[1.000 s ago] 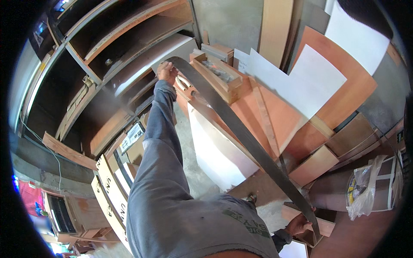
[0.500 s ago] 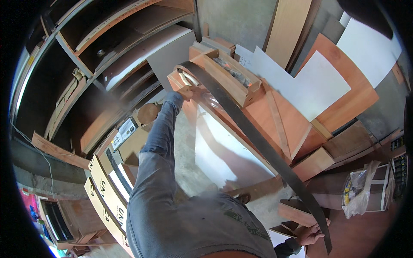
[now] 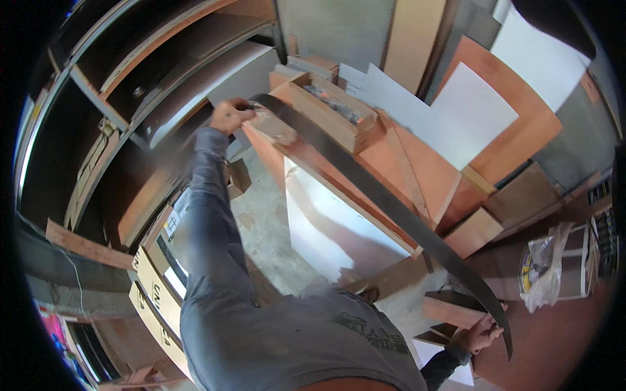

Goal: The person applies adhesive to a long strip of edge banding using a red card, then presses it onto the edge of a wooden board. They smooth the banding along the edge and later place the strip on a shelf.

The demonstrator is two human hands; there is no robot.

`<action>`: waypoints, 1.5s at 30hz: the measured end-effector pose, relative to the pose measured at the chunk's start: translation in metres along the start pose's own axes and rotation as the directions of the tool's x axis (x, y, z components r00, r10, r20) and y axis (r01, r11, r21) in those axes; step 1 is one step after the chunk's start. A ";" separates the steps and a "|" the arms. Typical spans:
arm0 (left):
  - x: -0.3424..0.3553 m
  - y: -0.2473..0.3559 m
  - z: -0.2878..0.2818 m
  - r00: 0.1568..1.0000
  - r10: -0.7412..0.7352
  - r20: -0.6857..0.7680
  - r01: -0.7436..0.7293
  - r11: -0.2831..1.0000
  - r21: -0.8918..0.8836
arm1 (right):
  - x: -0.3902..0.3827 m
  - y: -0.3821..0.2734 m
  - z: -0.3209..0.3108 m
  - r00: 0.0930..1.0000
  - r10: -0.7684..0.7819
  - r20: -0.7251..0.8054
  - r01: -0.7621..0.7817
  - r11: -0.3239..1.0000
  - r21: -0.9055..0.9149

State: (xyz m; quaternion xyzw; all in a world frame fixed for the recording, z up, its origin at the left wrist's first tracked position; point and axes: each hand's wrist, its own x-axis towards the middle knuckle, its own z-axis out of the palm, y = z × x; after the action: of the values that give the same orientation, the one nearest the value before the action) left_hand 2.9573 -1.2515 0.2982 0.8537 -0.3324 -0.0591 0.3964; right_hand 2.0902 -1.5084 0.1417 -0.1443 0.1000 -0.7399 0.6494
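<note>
A long, dark, flat strip stretches diagonally across the view, from the far left of the wooden workbench to the lower right. My left hand, arm stretched out, is closed around its far end by the bench's corner; motion blurs the fingers a little. At the lower right my right hand pinches the strip near its other end, which hangs just past the fingers. A wooden tray holding small items stands on the reddish bench top, partly beside the strip. Next to my left hand lies some crumpled clear plastic.
Shelves holding boards line the left side. White panels and brown boards lean against the back wall. On the right stands a plastic-wrapped container. Stacked cream boards lie at the lower left.
My left hand has shifted left and farther away, from beside the bench edge to the strip's far end. My right hand has risen slightly, still holding the strip.
</note>
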 end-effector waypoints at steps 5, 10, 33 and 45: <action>-0.007 0.100 -0.042 0.934 0.338 -0.120 -0.290 0.909 0.301 | -0.013 0.019 -0.063 0.984 0.096 0.152 -0.082 0.992 -0.101; -0.018 0.202 -0.032 0.846 0.530 -0.057 -0.496 0.822 0.279 | -0.017 0.051 -0.120 0.998 0.065 -0.013 -0.065 0.998 0.002; 0.051 0.218 0.173 0.594 0.755 0.278 -0.804 0.564 0.187 | -0.046 0.134 -0.151 0.939 0.287 -0.189 -0.202 0.905 0.373; 0.056 0.249 0.202 0.775 0.631 -0.007 -0.629 0.773 0.083 | -0.054 0.132 -0.142 0.969 0.244 0.051 -0.242 0.872 0.426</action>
State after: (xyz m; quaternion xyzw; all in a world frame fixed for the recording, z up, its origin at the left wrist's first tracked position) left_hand 2.7972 -1.5305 0.3490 0.7084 -0.5941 0.1043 0.3665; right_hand 2.1711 -1.4781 -0.0402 0.0173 -0.0468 -0.6566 0.7525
